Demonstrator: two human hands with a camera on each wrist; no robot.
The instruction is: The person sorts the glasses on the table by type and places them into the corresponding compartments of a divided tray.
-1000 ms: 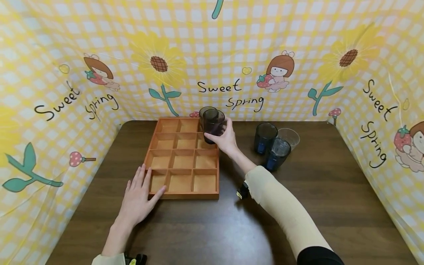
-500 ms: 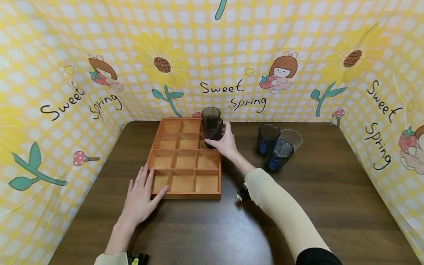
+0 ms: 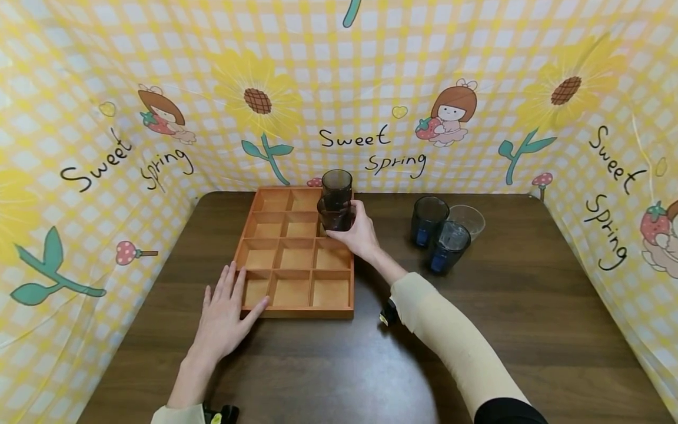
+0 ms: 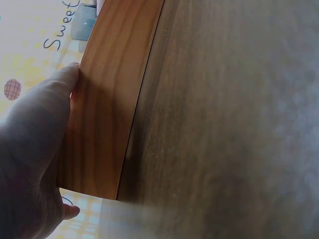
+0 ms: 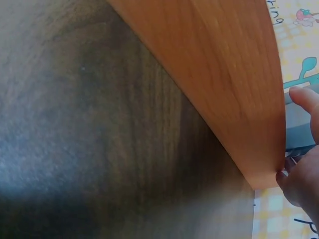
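In the head view my right hand [image 3: 361, 232] grips a dark see-through cup [image 3: 333, 219] at the second compartment from the back in the right column of a wooden divided box [image 3: 296, 314]. Behind it, another dark cup [image 3: 337, 181] stands upright at the back right compartment. My left hand [image 3: 225, 315] lies with fingers spread over the box's front left corner. The left wrist view shows my left thumb and fingers at the wooden side wall [image 4: 107, 109]. In the right wrist view, part of a greyish cup [image 5: 298, 130] shows between my right thumb and fingers, beyond the box wall [image 5: 239, 84].
On the dark wooden table [image 3: 508, 318], right of the box, two dark cups with blue at the base, a rear one [image 3: 424, 212] and a front one [image 3: 447, 250], stand close to a clear cup [image 3: 473, 221]. A yellow checked cloth [image 3: 360, 76] walls the back and sides.
My right hand has brought the held cup a little toward me and down, so the cup behind shows more fully. My left hand keeps its place on the box corner.
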